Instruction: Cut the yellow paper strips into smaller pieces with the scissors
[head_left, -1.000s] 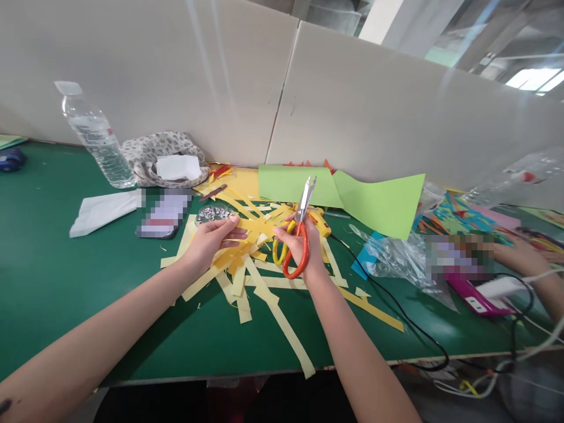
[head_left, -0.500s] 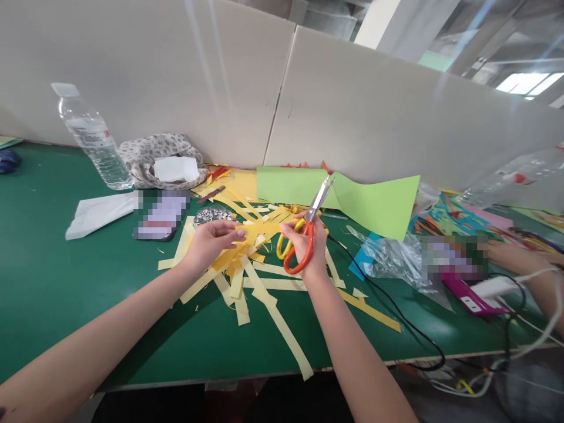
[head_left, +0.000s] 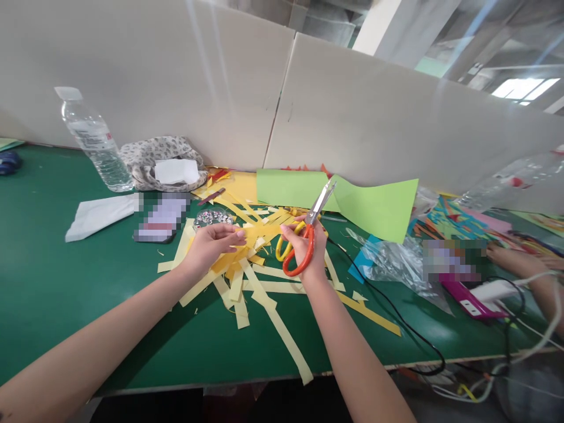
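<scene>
My left hand [head_left: 211, 247] is closed in a pinch on one end of a yellow paper strip [head_left: 263, 231]. The strip runs across to my right hand [head_left: 312, 255], whose thumb and fingertips grip its other end. That same hand also holds scissors [head_left: 314, 214] with one orange and one yellow handle loop, blades pointing up and away from me, slightly apart. Beneath both hands lies a loose heap of pale and deeper yellow paper strips [head_left: 282, 323]. Just behind my left hand sits a round clear dish [head_left: 214, 217] of small shiny pieces.
Left on the green table [head_left: 88, 305] are a water bottle [head_left: 94, 138], a patterned pouch [head_left: 163, 147], a tissue [head_left: 103, 214] and a phone [head_left: 163, 214]. Green paper [head_left: 374, 205] leans against the partition. A black cable [head_left: 388, 299] and a magenta power strip [head_left: 471, 299] lie right, near another person's arm [head_left: 515, 264].
My hands and the strip between them hold almost the same place. The view has shifted very slightly. The other person's hand at the right has moved a little.
</scene>
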A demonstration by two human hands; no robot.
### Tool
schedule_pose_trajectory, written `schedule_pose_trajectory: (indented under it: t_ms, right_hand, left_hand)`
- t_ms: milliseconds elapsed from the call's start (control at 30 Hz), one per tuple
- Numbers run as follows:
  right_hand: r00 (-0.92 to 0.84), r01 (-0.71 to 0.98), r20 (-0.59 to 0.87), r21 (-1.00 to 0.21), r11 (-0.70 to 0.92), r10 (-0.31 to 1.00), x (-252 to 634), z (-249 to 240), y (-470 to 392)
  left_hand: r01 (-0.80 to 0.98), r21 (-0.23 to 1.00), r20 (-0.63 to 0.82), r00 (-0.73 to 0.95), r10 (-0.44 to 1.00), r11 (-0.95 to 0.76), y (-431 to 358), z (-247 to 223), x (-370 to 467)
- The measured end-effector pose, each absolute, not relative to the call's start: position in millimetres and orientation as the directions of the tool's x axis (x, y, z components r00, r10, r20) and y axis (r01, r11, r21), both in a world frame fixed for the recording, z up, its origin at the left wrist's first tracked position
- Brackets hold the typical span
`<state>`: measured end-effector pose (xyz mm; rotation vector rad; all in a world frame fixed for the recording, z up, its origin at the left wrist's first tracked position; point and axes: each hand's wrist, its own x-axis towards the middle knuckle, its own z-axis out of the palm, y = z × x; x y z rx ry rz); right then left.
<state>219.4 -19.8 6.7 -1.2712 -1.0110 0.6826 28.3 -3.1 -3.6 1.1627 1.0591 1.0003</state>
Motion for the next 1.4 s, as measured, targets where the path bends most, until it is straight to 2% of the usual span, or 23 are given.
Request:
schedule_pose_trajectory:
  t_ms: [233, 500, 633, 800, 1033, 1200, 1400]
  right_hand:
    - [0.435, 0.095, 0.251, -0.968, 0.233, 0.864, 218.4, 6.3, -19.6]
    - [0.467, 0.084, 0.26, -0.965, 0.25, 0.845, 222.1, 6.4, -18.4]
    - [0.424, 0.051, 0.268, -0.961, 0.272, 0.865, 218.1, 7.2, -20.6]
    - [0.216, 0.119, 0.211, -0.975, 0.189, 0.953, 207.6, 6.6, -27.0]
    - [0.142, 0.087, 0.181, -0.982, 0.17, 0.973, 201.5, 7.4, -30.4]
    - [0.093, 0.111, 0.195, -0.977, 0.184, 0.976, 202.9, 10.7, -32.8]
    - [0.007, 0.152, 0.169, -0.974, 0.166, 0.986, 202.1, 10.7, -34.9]
  left_hand:
    - [-0.078, 0.973, -0.187, 0.275, 0.943, 0.215, -0.2, -4.4, 28.1]
    - [0.13, 0.962, -0.271, 0.508, 0.818, 0.239, -5.2, 0.8, 28.6]
    - [0.046, 0.966, -0.249, 0.437, 0.864, 0.255, -6.8, 2.0, 29.9]
    - [-0.036, 0.97, -0.209, 0.386, 0.899, 0.241, -6.7, -3.1, 30.2]
    - [0.001, 0.963, -0.242, 0.444, 0.863, 0.269, -12.2, 0.7, 33.6]
    - [0.08, 0.971, -0.234, 0.52, 0.821, 0.227, -13.7, 0.0, 34.7]
    - [0.06, 0.984, -0.176, 0.483, 0.858, 0.169, -12.9, -1.5, 35.3]
